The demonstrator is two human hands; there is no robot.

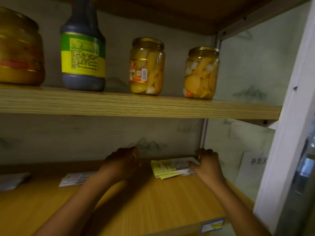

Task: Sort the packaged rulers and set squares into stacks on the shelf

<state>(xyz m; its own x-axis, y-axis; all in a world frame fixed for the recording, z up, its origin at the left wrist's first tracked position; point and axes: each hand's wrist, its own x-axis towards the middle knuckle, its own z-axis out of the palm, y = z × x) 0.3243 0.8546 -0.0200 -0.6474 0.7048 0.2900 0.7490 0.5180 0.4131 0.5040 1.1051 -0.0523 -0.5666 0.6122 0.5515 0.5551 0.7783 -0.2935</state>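
Note:
A stack of packaged rulers and set squares [167, 167] with yellow card labels lies at the back right of the lower wooden shelf [153, 201]. My right hand [207, 165] grips the right end of that stack, fingers curled over its far edge. My left hand [121, 163] hovers left of the stack with fingers curled, and a thin pale edge shows at its fingertips; I cannot tell what it is. A flat white package [76, 178] lies further left, partly hidden by my left forearm. Another pale package [12, 180] sits at the far left edge.
The upper shelf [136, 106] carries two jars of yellow preserved fruit [147, 65] [201, 72], a dark sauce bottle [83, 46] with a green-yellow label and a big jar [18, 48] at left. A metal upright [203, 133] and a white frame [281, 150] close the right side.

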